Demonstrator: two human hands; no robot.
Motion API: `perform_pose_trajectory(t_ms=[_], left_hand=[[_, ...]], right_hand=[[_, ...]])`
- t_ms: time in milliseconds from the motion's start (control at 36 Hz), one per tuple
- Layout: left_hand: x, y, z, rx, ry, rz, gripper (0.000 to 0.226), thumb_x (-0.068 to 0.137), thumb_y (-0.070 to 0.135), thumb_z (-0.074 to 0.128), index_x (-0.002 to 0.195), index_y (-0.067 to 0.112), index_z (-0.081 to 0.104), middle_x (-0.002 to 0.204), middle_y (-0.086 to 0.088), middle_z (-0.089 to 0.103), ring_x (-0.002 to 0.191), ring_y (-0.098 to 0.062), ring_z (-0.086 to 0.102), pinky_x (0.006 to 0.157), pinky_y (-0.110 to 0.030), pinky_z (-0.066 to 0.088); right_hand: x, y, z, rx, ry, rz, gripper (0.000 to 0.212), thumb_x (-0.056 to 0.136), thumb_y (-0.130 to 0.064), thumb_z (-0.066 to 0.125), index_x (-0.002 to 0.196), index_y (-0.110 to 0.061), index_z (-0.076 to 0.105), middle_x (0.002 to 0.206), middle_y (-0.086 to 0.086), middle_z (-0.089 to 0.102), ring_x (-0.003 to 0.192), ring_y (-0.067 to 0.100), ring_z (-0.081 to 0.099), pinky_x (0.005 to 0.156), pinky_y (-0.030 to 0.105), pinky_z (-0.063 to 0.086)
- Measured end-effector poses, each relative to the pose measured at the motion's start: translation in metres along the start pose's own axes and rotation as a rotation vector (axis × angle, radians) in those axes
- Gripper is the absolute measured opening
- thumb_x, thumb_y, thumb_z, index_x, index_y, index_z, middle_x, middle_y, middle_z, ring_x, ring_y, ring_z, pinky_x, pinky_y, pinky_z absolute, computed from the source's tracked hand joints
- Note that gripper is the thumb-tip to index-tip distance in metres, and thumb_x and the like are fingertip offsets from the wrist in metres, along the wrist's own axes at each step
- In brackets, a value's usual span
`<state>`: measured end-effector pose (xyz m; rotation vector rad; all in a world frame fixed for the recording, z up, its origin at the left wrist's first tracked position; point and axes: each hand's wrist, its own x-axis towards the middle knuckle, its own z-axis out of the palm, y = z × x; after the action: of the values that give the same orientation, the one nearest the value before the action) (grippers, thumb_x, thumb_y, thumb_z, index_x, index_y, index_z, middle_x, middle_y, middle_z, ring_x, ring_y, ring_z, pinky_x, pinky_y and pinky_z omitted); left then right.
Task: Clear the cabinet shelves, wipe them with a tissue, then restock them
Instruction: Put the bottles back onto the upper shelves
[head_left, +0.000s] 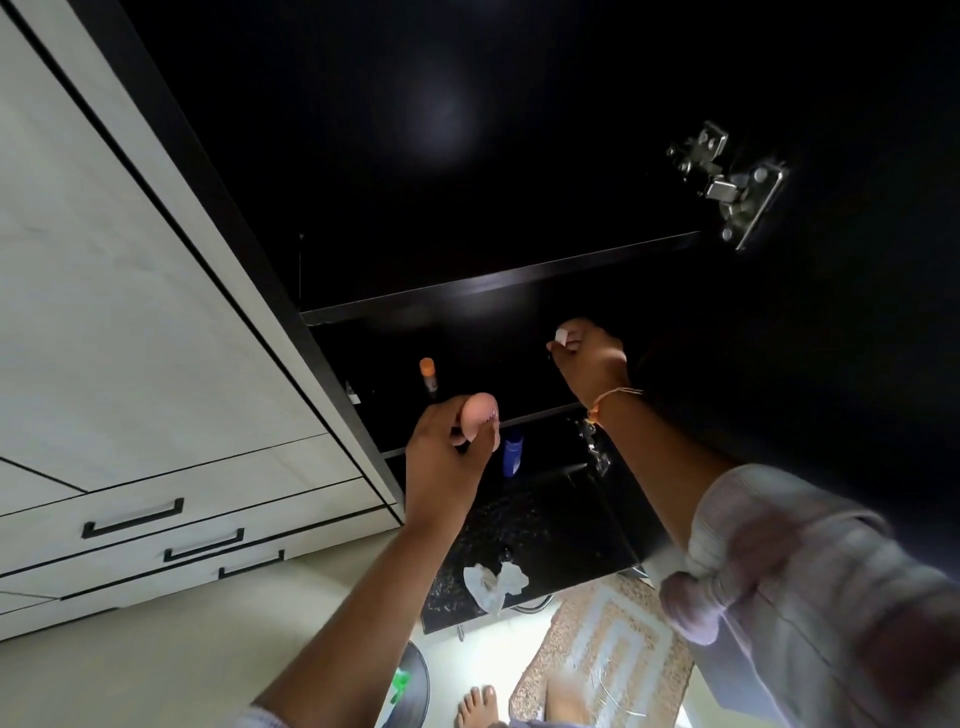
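Cabinet shelves (498, 283), dark, door open. My right hand (589, 358) pinched a white tissue (563, 332) inside the middle compartment. My left hand (447, 457) gripped a pink rounded container (115, 413). Orange-capped tube (427, 375) stood on the shelf; blue bottle (512, 454) below.

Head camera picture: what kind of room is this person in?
Probably a bathroom or dressing corner at home. A dark open cabinet holds small toiletry-like bottles, such as a blue bottle; there is a dark speckled counter, and a bath-style mat lies beside a bare foot.
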<state>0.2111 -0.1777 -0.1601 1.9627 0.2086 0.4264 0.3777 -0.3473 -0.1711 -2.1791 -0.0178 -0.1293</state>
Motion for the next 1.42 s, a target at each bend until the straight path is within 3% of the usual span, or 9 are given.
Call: perform_pose_trajectory(t_ms=[306,417,583,778,889,1083,1194,1417], left_hand=[[-0.009,0.013,-0.005,0.026,-0.003,0.002,0.027,0.082,0.04,0.064,0.104,0.054,0.055,0.104,0.018,0.06,0.092,0.0,0.063,0.076,-0.013,0.052],[-0.013,0.021,-0.008,0.003,0.012,0.003,0.025,0.085,0.035,0.067,0.103,0.05,0.058,0.104,0.02,0.062,0.091,0.0,0.063,0.077,-0.016,0.054],[-0.012,0.051,-0.023,-0.065,0.099,0.051,0.029,0.086,0.037,0.069,0.102,0.054,0.051,0.102,0.025,0.063,0.089,0.001,0.066,0.073,-0.016,0.054],[0.015,0.12,-0.057,-0.051,0.267,0.287,0.028,0.089,0.044,0.063,0.116,0.043,0.055,0.109,0.018,0.062,0.096,-0.008,0.065,0.071,-0.02,0.055],[0.046,0.158,-0.077,0.005,0.359,0.378,0.029,0.092,0.037,0.062,0.121,0.037,0.054,0.112,0.017,0.06,0.1,-0.007,0.062,0.075,-0.013,0.051],[0.087,0.18,-0.089,0.079,0.441,0.292,0.028,0.096,0.029,0.056,0.123,0.023,0.052,0.115,0.007,0.061,0.104,-0.01,0.06,0.086,-0.029,0.054],[0.097,0.181,-0.087,0.112,0.454,0.242,0.028,0.097,0.027,0.054,0.124,0.018,0.053,0.114,0.001,0.062,0.102,-0.015,0.061,0.08,-0.022,0.049],[0.109,0.168,-0.086,0.133,0.465,0.144,0.03,0.096,0.03,0.055,0.124,0.02,0.051,0.119,0.001,0.061,0.105,-0.016,0.059,0.083,-0.028,0.053]], right_hand=[[-0.012,-0.007,-0.009,-0.078,0.024,-0.083,0.05,0.085,-0.014,0.074,0.131,-0.004,0.056,0.122,0.014,0.066,0.114,0.026,0.063,0.097,0.04,0.053],[-0.028,-0.019,-0.014,-0.045,0.121,-0.073,0.034,0.083,-0.017,0.076,0.114,-0.01,0.064,0.116,0.012,0.062,0.103,0.024,0.064,0.088,0.037,0.056],[-0.077,-0.052,-0.024,0.162,0.149,-0.155,0.004,0.09,-0.016,0.066,0.094,-0.016,0.067,0.101,-0.004,0.063,0.084,0.002,0.064,0.077,0.025,0.057],[-0.1,-0.119,-0.047,0.321,0.2,-0.422,0.007,0.093,-0.028,0.061,0.093,-0.023,0.065,0.091,-0.015,0.062,0.081,0.002,0.064,0.067,0.013,0.052],[-0.087,-0.154,-0.056,0.321,0.214,-0.556,0.012,0.092,-0.029,0.06,0.095,-0.019,0.065,0.094,-0.015,0.061,0.082,-0.002,0.063,0.068,0.009,0.049],[-0.067,-0.178,-0.056,0.259,0.19,-0.601,0.008,0.089,-0.024,0.06,0.094,-0.027,0.065,0.101,-0.015,0.061,0.094,0.004,0.063,0.072,0.011,0.053],[-0.068,-0.178,-0.055,0.227,0.192,-0.593,0.008,0.089,-0.027,0.059,0.095,-0.029,0.064,0.102,-0.017,0.06,0.095,0.002,0.062,0.075,0.022,0.057],[-0.072,-0.173,-0.06,0.166,0.168,-0.593,0.008,0.09,-0.027,0.06,0.097,-0.031,0.062,0.103,-0.017,0.059,0.095,-0.001,0.061,0.075,0.01,0.05]])
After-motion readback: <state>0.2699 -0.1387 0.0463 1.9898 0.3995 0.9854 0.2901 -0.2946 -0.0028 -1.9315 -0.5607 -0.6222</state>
